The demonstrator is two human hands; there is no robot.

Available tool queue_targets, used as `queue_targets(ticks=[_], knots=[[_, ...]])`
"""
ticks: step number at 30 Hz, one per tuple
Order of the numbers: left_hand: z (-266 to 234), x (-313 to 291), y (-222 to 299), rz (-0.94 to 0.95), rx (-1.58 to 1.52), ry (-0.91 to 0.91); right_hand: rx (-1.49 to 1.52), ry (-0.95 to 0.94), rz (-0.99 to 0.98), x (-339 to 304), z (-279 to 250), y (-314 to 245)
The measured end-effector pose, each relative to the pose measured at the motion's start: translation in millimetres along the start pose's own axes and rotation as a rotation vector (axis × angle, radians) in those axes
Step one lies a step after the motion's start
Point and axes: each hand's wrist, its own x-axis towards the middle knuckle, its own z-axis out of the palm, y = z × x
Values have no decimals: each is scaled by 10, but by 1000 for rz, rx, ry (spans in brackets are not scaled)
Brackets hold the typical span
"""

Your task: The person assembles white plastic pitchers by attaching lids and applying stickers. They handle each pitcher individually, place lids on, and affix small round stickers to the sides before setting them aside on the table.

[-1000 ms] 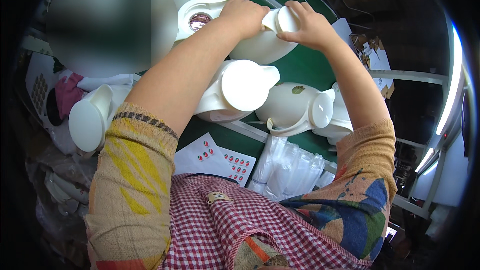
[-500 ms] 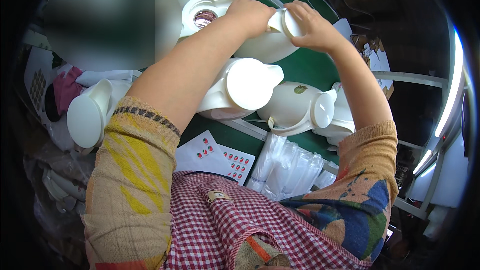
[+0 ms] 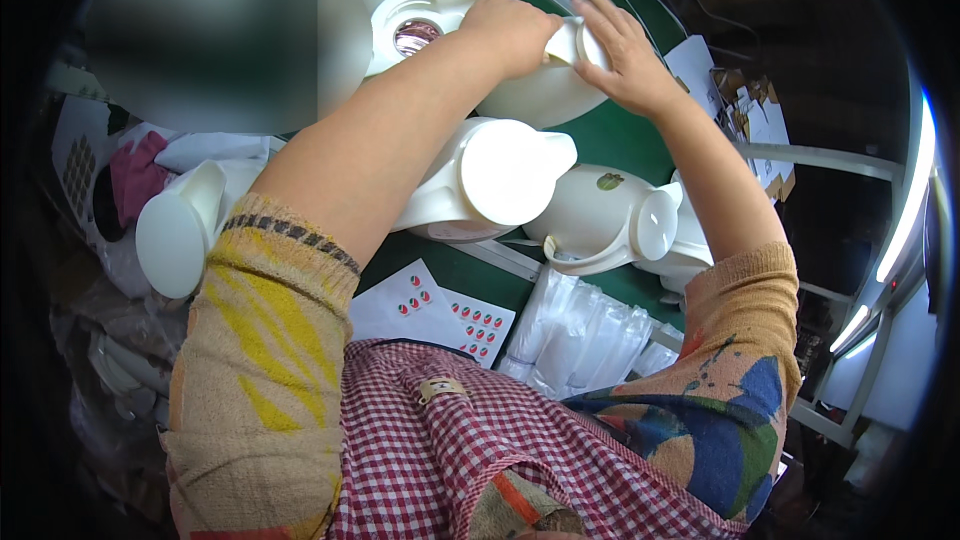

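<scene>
At the far side of the table, my left hand [image 3: 515,35] is closed on the handle of a white thermos jug [image 3: 541,100], partly hiding it. My right hand [image 3: 632,58] has its fingers stretched out and slightly blurred, with the palm side against the jug's round lid [image 3: 593,46]. Left of my left hand is an uncovered white jug [image 3: 382,38] showing a shiny pinkish inside. Nearer to me stand a white jug with a round lid [image 3: 508,172] and a cream jug with a small printed motif [image 3: 588,208].
Sheets with red and green round stickers [image 3: 478,325] lie near my apron, beside bundled clear plastic bags [image 3: 570,335]. Another white jug [image 3: 175,240] is at the left, near pink cloth [image 3: 138,178]. A metal frame bar [image 3: 820,160] and cardboard pieces [image 3: 765,130] are at the right.
My right hand's fingers have lifted and straightened away from the lid. My left hand keeps its hold on the jug. The whole view has shifted slightly.
</scene>
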Motion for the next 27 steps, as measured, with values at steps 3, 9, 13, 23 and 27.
queue_targets(ticks=[3, 9, 13, 23, 27], knots=[[58, 4, -38, 23, 31, 38, -65, 95, 296, -91, 154, -320], [50, 28, -15, 23, 50, 33, 10, 178, 43, -119, 144, -36], [93, 11, -20, 29, 80, 56, 88, 88, -113, -63, 59, 100], [131, 28, -41, 51, 47, 66, -189, 58, -122, -138, -27, 52], [33, -15, 9, 8, 14, -10, -321, -290, 338, 40, -421, -190]])
